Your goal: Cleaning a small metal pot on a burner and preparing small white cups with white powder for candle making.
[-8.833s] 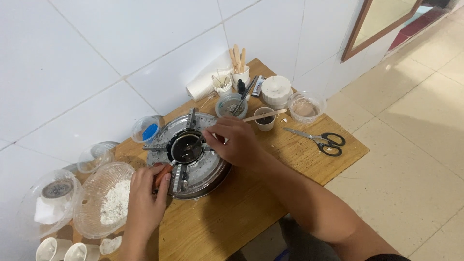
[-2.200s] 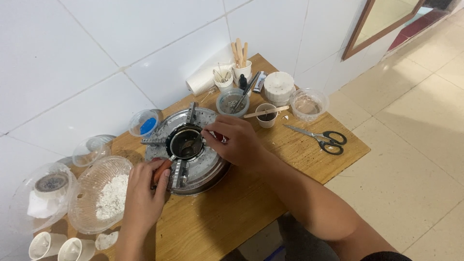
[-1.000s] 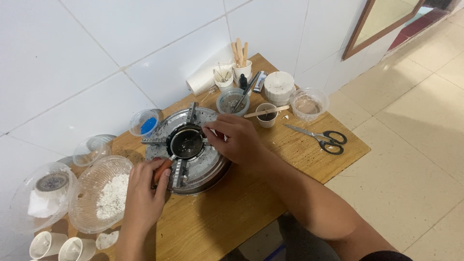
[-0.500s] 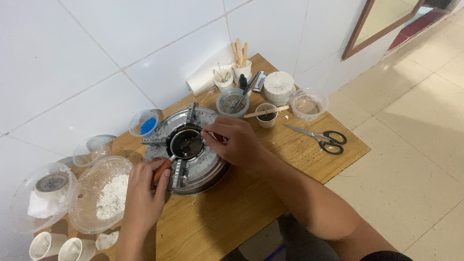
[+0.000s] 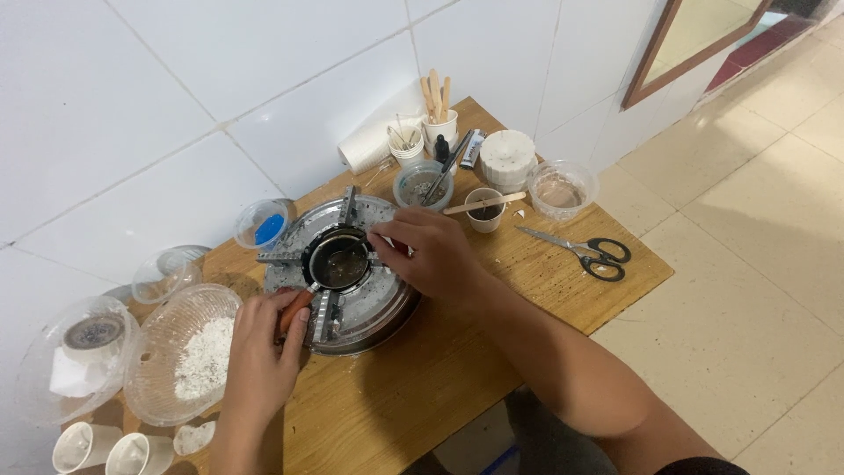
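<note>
A small dark pan (image 5: 339,261) with melted dark contents sits on the metal burner stand (image 5: 352,303) of a round stove on a low wooden table (image 5: 440,369). My left hand (image 5: 264,347) grips the pan's wooden handle at the stove's near left side. My right hand (image 5: 431,255) rests at the pan's right rim, fingers pinched on a thin tool whose tip reaches into the pan; the tool itself is mostly hidden.
Left of the stove are a clear bowl of white powder (image 5: 189,356), a lidded container (image 5: 75,356) and small white cups (image 5: 110,449). Behind are a blue-bottomed cup (image 5: 264,224), stick holders (image 5: 440,123), a paper roll (image 5: 369,149) and small tubs. Scissors (image 5: 585,251) lie at right.
Both hands stay at the pan and stove across the frames; only small shifts of my right hand's fingers at the pan rim are visible.
</note>
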